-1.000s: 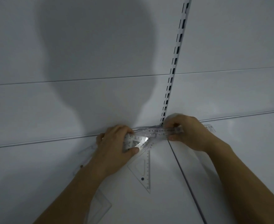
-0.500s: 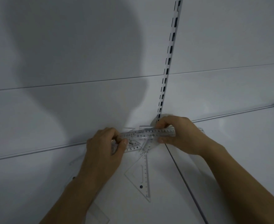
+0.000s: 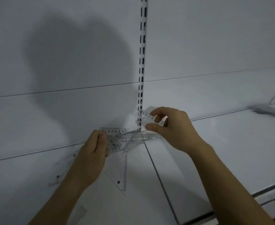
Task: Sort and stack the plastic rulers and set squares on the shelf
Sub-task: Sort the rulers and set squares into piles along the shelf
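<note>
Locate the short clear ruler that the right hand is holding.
In the head view the short ruler is right of centre, pinched by the right hand just above the shelf, beside the slotted upright.

clear rulers [image 3: 152,118] black numerals, white shelf [image 3: 214,151]

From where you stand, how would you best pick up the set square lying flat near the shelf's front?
Probably by the set square near its front corner, coming from the front: it lies flat on the shelf, so slide a fingertip under that free end; its far end is under the pile.
</note>
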A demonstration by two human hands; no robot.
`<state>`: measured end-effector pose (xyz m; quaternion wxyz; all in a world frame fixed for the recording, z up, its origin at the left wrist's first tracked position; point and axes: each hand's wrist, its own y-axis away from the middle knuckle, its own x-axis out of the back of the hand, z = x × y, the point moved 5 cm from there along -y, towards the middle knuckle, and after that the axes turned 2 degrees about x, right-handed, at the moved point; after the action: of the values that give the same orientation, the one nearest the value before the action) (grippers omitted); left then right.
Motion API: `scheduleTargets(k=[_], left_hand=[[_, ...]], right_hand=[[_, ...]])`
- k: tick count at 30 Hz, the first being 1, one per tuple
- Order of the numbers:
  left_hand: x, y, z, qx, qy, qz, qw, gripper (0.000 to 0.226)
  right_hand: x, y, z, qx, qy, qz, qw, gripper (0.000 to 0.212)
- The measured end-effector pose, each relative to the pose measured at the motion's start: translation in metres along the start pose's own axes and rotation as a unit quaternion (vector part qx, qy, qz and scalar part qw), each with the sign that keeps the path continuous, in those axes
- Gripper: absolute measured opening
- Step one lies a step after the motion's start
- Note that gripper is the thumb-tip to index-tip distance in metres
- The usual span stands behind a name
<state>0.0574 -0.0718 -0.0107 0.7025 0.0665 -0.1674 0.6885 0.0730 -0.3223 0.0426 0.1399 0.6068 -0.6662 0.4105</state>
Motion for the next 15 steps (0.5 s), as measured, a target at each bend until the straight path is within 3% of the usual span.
scheduleTargets(k=[5, 9, 15], left_hand=[[-0.050, 0.017, 0.047, -0.043, -0.003, -0.080, 0.996, 0.030], [-0.136, 0.030, 0.072, -0.017, 0.031, -0.102, 0.994, 0.019], [-0.273, 0.052, 0.105, -0.028, 0.031, -0.147, 0.988, 0.026]], right_hand=[[0.052, 0.062, 0.036, -0.056, -0.042, 0.059, 0.996, 0.054], [0.095, 0.113, 0.074, -0.083, -0.094, 0.115, 0.985, 0.057], [0.175, 0.170, 0.136, -0.143, -0.086, 0.172, 0.971, 0.059]])
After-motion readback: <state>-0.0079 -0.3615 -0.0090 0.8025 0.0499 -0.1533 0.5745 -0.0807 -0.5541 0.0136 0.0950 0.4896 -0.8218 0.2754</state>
